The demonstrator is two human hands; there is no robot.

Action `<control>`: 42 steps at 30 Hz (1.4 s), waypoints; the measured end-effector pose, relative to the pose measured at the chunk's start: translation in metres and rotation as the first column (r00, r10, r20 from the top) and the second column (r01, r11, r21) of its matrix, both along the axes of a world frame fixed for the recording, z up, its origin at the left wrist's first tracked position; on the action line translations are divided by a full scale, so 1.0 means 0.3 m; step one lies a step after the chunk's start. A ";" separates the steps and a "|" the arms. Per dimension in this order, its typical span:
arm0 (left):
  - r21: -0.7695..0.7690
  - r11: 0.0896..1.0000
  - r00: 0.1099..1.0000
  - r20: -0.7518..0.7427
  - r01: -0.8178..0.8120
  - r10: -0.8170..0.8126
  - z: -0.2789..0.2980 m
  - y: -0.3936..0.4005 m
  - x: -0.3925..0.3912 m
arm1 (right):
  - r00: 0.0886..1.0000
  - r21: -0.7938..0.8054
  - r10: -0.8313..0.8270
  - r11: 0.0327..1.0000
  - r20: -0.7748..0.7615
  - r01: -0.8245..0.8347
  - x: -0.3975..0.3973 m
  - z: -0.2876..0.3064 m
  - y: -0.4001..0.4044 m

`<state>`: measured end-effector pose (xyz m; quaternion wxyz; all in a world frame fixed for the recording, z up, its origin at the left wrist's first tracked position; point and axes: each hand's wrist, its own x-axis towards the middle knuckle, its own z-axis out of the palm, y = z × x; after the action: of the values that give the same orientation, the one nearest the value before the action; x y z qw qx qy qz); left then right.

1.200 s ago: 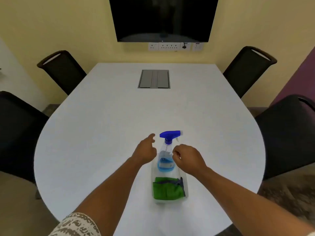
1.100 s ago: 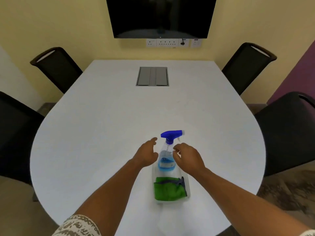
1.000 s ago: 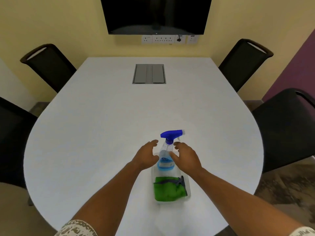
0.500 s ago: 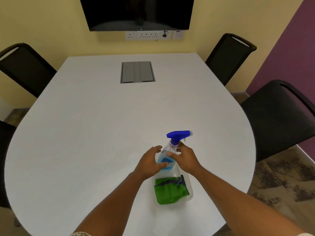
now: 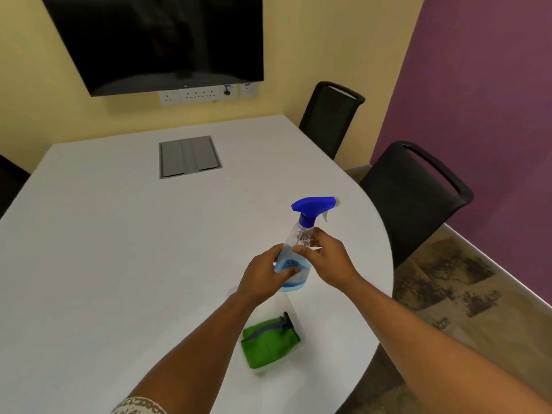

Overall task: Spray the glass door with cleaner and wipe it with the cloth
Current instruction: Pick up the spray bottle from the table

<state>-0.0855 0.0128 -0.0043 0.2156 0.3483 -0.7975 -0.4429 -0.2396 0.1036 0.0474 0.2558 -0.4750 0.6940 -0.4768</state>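
Note:
A clear spray bottle (image 5: 301, 234) with a blue trigger head and a little blue liquid is lifted above the white table (image 5: 119, 249). My left hand (image 5: 264, 276) wraps its lower body. My right hand (image 5: 327, 259) grips it just below the neck. A folded green cloth (image 5: 268, 343) lies in a clear plastic tray (image 5: 294, 306) near the table's front edge, below the bottle. No glass door is in view.
Two black chairs (image 5: 328, 115) (image 5: 412, 195) stand along the table's right side. A grey cable hatch (image 5: 189, 156) sits mid-table. A dark screen (image 5: 158, 40) hangs on the yellow wall above a row of sockets. A purple wall is on the right.
Both hands closed on the spray bottle and lifted it out of the tray, leaving the green cloth behind. The view swung to the right.

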 end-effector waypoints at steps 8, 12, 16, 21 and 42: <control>-0.081 0.982 0.984 -0.035 0.170 -0.173 0.129 0.125 -0.328 | 0.982 -0.051 -0.176 0.984 -0.067 0.172 -0.256 0.117 0.190; -0.165 0.958 0.971 -0.002 0.236 -0.240 0.191 0.226 -0.551 | 0.952 -0.098 -0.287 0.956 -0.109 0.277 -0.426 0.187 0.332; -0.242 0.929 0.958 0.007 0.279 -0.286 0.238 0.381 -0.799 | 0.922 -0.157 -0.371 0.923 -0.108 0.353 -0.612 0.241 0.517; -0.314 0.882 0.920 -0.053 0.353 -0.387 0.285 0.595 -1.107 | 0.871 -0.212 -0.475 0.871 -0.125 0.444 -0.857 0.296 0.761; -0.371 0.551 0.576 -0.054 0.747 -0.816 0.336 1.374 -2.141 | 0.391 -0.202 -0.918 0.395 -0.061 0.896 -1.585 0.334 1.573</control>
<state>-0.7278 0.4251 0.0965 0.1328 -0.1348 -0.8979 -0.3975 -0.7151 0.5755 0.1476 -0.1363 -0.0722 0.8245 -0.5445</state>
